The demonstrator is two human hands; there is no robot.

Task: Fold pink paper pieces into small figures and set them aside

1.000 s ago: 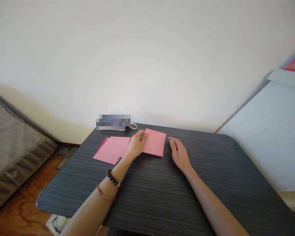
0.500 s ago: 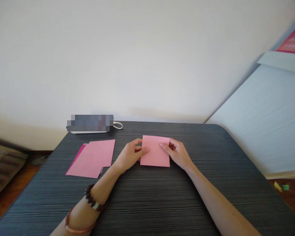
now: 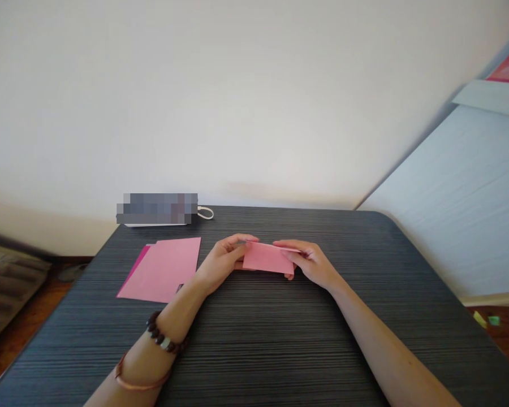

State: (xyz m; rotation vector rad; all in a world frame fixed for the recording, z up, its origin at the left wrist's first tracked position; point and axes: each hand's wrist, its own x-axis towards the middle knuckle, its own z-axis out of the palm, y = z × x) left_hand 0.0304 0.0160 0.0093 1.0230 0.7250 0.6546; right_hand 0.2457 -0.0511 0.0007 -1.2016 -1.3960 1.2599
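Note:
A piece of pink paper (image 3: pixel 268 258) is held between my two hands above the middle of the dark desk. It shows as a short, wide rectangle with an edge or fold along its top. My left hand (image 3: pixel 223 261) pinches its left end, thumb in front and fingers behind. At the right end my right hand (image 3: pixel 316 264) grips it between the thumb and fingers, with some fingertips showing below the paper. Whether it is folded or only tilted at the top, I cannot fully tell.
Pink sheets (image 3: pixel 163 268) lie at the left, a darker magenta one (image 3: pixel 136 268) peeking out beneath. Behind them, against the wall, stands a blurred-out object (image 3: pixel 159 209) with a white cable loop (image 3: pixel 206 212). The desk (image 3: pixel 254 350) has a rounded far right corner.
The pink paper looked like an upright square before and now appears much shorter in height. My fingers have shifted toward its top edge, and the camera view has moved slightly.

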